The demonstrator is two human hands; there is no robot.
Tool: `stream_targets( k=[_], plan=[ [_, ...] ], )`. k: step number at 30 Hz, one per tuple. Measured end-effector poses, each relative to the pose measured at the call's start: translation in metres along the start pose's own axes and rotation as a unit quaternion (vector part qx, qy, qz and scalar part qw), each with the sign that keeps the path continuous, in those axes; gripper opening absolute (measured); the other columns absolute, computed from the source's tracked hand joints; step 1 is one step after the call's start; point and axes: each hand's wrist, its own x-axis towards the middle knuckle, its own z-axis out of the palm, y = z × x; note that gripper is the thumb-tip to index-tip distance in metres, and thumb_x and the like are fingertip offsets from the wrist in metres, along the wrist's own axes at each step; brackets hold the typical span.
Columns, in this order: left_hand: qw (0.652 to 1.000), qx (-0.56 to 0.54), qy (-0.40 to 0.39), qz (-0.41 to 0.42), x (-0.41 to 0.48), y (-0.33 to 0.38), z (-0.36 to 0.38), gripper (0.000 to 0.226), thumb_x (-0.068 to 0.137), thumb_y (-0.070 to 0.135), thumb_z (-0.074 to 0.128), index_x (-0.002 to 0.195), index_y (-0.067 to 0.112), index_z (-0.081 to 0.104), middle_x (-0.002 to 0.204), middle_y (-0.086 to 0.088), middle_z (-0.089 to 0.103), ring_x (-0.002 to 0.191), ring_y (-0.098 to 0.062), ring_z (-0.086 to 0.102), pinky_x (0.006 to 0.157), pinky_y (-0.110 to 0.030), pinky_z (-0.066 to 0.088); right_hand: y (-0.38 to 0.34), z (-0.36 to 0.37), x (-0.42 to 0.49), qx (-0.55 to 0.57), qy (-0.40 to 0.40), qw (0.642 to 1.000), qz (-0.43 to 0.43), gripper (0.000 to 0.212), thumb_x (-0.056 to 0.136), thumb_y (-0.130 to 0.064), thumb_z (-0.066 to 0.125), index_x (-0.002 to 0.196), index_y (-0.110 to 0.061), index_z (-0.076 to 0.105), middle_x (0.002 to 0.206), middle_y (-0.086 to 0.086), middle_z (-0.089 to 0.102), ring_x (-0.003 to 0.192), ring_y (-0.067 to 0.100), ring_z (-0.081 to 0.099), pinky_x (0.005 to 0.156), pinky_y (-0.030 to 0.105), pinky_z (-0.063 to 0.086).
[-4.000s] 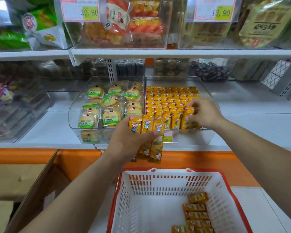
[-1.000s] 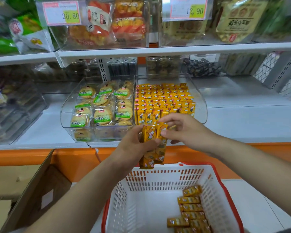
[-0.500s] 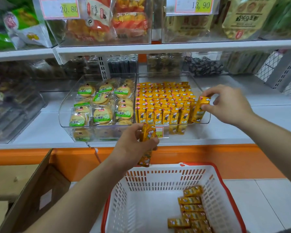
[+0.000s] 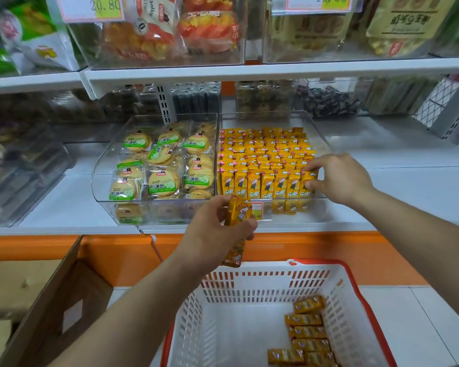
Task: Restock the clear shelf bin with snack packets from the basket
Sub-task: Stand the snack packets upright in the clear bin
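**Seven yellow packets across the front row**

We face white shop shelving [image 4: 382, 181] with an orange strip along its base. On the middle shelf two clear bins stand side by side. The left bin [image 4: 101, 165] holds round biscuit packs [image 4: 162, 178] with green labels. At least ten show, and others are blurred underneath. The clear shelf bin [image 4: 322, 144] to its right is filled with rows of yellow snack packets [image 4: 265, 154], and we count seven upright across the front row. Two price tags [image 4: 90, 6] hang on the upper bins.

Our right hand [image 4: 339, 178] pinches the end packet [image 4: 308, 181] of that row between thumb and fingertips, at the bin's right front corner. Our left hand [image 4: 215, 231] hangs just in front of the bin, fingers curled round a held packet [image 4: 239, 211]. We cannot tell whether a second one lies behind it.

Below stands one white basket [image 4: 249, 284] with a red rim. Six loose packets [image 4: 308, 332] show along its right side. One cardboard box [image 4: 64, 300] lies open to the left.

Half a second earlier the end packet leaned outward in the right hand; now it stands in line. A second earlier the right hand was at the left hand, on the bundle held there. Four seconds ago the left hand gripped a fan of several packets, which is now far thinner. The basket's packets lie as they did.
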Motion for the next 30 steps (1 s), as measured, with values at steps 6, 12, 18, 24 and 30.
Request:
stream_targets(
  k=[6,12,18,24,30],
  plan=[
    [0.999,-0.044,-0.007,-0.013,0.001,0.002,0.005,0.04,0.088,0.03,0.077,0.122,0.022,0.058,0.1,0.006,0.078,0.083,-0.017,0.078,0.064,-0.036,0.064,-0.006,-0.003,-0.001,-0.077,-0.025,0.997,0.0,0.041,0.084,-0.045,0.073,0.124,-0.039,0.065,0.125,-0.001,0.065,0.118,0.026,0.053,0.084,0.039,0.051],
    [0.998,-0.067,-0.002,-0.008,0.002,0.002,0.015,0.022,0.089,0.034,0.074,0.101,0.04,0.056,0.096,0.003,0.079,0.078,-0.019,0.078,0.058,-0.032,0.062,-0.008,-0.03,-0.011,-0.086,-0.009,0.996,-0.006,0.055,0.082,-0.049,0.073,0.133,-0.034,0.058,0.134,0.0,0.059,0.122,0.029,0.053,0.084,0.042,0.05],
    [0.992,-0.098,-0.051,-0.055,0.002,0.006,0.028,0.029,0.092,0.014,0.073,0.119,0.02,0.065,0.11,-0.006,0.075,0.089,-0.022,0.077,0.068,-0.033,0.06,-0.02,-0.058,-0.048,0.149,0.071,0.986,-0.031,0.013,0.085,-0.033,0.073,0.097,-0.03,0.07,0.101,-0.006,0.069,0.087,0.017,0.061,0.074,0.031,0.049],
    [0.99,-0.114,-0.082,-0.01,-0.003,0.01,0.044,0.048,0.088,-0.002,0.073,0.111,0.04,0.074,0.113,-0.005,0.075,0.102,-0.032,0.074,0.089,-0.05,0.06,-0.049,-0.054,-0.092,0.444,-0.174,0.879,-0.013,0.022,0.096,-0.026,0.063,0.115,-0.035,0.069,0.102,-0.006,0.071,0.085,0.008,0.069,0.064,0.019,0.052],
    [0.993,-0.098,-0.057,0.007,-0.004,0.013,0.055,0.041,0.084,0.014,0.081,0.12,0.03,0.069,0.111,0.0,0.077,0.101,-0.025,0.075,0.092,-0.051,0.059,-0.045,-0.054,-0.101,0.491,-0.16,0.856,0.028,0.025,0.089,-0.024,0.073,0.112,-0.03,0.064,0.113,-0.001,0.063,0.087,0.015,0.072,0.072,0.03,0.058]
  ],
)
